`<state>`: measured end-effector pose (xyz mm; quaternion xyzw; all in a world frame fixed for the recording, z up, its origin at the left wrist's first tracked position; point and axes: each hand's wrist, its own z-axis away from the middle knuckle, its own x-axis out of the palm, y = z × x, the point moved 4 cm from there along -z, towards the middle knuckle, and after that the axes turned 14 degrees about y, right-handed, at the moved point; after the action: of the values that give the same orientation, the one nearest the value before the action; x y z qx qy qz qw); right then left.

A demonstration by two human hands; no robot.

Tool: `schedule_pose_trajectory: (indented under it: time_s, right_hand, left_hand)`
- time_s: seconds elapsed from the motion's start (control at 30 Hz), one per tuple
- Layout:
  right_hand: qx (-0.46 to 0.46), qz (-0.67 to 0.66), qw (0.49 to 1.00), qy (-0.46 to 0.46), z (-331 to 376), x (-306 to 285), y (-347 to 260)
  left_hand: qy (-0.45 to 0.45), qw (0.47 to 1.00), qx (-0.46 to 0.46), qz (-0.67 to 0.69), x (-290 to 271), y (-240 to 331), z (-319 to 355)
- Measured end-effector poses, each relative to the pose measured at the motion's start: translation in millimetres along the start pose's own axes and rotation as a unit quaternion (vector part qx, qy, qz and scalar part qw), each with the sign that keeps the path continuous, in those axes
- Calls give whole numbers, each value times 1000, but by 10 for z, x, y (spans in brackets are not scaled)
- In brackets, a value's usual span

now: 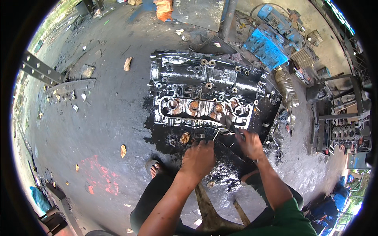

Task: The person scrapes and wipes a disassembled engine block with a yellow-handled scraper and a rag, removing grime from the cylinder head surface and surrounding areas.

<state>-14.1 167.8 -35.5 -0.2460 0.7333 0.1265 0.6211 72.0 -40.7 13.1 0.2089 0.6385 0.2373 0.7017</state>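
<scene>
A black, oil-wet engine part (208,84) lies on the ground in front of me, with bolt holes along it. At its near side is a long metal-rimmed opening (193,106) with rusty brown round recesses inside. My right hand (251,144) is closed around a dark, motion-blurred tool (228,122), whose end reaches over the right part of that opening; its exact kind is unclear. Just off the part's near edge, my left hand (199,157) has its fingers curled. A thin pale rod (215,135) sticks out from them toward the part.
Dark oil wets the floor (165,143) around the part. A dry leaf (184,137) lies near my left hand. Blue machinery (267,45) stands at the far right, beside a metal rack (334,106). A perforated metal beam (41,70) is at the left. My sandalled foot (154,168) is close by.
</scene>
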Motion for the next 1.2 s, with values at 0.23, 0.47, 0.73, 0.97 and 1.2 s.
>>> schedule_pose_trajectory:
  time_s: [0.23,0.47,0.73,0.97,1.2]
  right_hand:
    - [-11,-8,1000,-13,-1358,239,-460]
    - [-51,127,990,-26,-1402,95,-536]
    - [-65,98,993,2,-1506,191,-645]
    - [-93,116,989,11,-1431,121,-618]
    - [-75,132,988,2,-1468,74,-674]
  left_hand:
    - [16,1000,-1,17,-26,36,-8]
    - [26,999,8,-17,-136,6,84]
    - [62,998,19,8,-129,-27,94]
    - [62,998,17,1,-107,-133,105]
    - [52,999,13,12,-158,-88,115]
